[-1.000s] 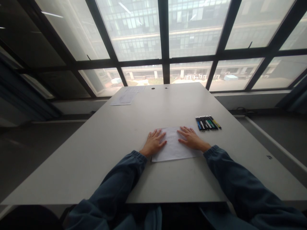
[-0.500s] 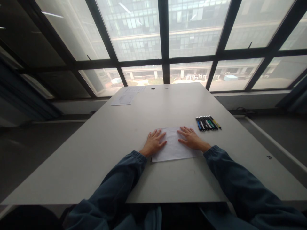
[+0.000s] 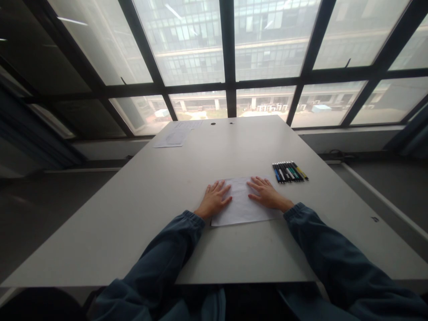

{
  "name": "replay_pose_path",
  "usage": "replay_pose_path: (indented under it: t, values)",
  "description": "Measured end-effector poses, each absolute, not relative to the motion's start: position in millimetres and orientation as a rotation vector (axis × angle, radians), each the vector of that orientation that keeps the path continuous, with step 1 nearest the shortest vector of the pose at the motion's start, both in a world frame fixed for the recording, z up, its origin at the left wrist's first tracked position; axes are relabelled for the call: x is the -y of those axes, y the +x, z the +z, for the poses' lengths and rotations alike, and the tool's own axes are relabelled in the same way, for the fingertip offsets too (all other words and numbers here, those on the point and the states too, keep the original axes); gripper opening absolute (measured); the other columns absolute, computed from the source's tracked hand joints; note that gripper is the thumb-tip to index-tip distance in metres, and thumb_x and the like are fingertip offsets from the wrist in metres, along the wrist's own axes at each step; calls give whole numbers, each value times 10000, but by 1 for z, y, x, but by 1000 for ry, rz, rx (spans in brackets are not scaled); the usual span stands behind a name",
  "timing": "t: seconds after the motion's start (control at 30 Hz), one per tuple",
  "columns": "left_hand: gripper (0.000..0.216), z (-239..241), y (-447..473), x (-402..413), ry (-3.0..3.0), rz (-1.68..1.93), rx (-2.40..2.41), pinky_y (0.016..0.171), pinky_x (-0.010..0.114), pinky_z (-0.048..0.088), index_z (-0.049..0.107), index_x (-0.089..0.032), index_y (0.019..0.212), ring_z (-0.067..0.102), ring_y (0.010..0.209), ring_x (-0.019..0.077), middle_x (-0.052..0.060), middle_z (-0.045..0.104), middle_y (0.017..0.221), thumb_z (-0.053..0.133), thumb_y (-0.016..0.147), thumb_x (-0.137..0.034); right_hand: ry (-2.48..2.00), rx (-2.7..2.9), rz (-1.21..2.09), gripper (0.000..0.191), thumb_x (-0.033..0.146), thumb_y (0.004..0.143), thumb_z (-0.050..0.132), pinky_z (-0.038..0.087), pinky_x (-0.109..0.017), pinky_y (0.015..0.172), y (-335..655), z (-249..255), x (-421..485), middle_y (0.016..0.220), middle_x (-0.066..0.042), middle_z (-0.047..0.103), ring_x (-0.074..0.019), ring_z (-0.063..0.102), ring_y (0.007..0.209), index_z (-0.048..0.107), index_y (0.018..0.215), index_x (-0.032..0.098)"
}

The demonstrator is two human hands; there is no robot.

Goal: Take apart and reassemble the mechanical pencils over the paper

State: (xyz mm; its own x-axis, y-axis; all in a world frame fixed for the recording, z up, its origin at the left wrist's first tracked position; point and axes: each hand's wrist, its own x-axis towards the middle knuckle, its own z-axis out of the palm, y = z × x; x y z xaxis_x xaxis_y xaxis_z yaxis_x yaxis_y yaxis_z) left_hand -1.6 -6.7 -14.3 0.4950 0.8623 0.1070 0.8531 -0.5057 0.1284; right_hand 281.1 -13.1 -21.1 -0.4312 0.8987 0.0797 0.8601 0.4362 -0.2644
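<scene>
A white sheet of paper point(image 3: 242, 207) lies on the table in front of me. My left hand point(image 3: 215, 198) rests open along its left side, fingers spread. On the right side of the sheet my right hand point(image 3: 265, 192) is laid flat, also open with fingers apart. Neither hand grips anything. The hands cover parts of the sheet's left and right edges. Just beyond my right hand is a row of several pens point(image 3: 290, 172), side by side, mostly black with blue, green and yellow among them.
The pale table point(image 3: 140, 214) stretches away to large windows point(image 3: 267, 40). Printed papers point(image 3: 170, 139) lie at its far left. Two small dark spots show near the far edge. A small dark mark point(image 3: 375, 219) is at the right. Curtains point(image 3: 30, 129) hang at the sides.
</scene>
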Motion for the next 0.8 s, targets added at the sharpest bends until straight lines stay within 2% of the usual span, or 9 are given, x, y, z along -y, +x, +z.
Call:
replay_pose_path:
  t: [0.8]
  values:
    - [561,-15,-1,6,2661,248,-1537,1159,574,217,430,-335,1448,263,1450,312,43,319,1570,395,943,-578,-1541,2482,290,635,553,939,436,133,-516,1173,283,-21,12,1593,-111,245,-305,166,1472,360,1492,251]
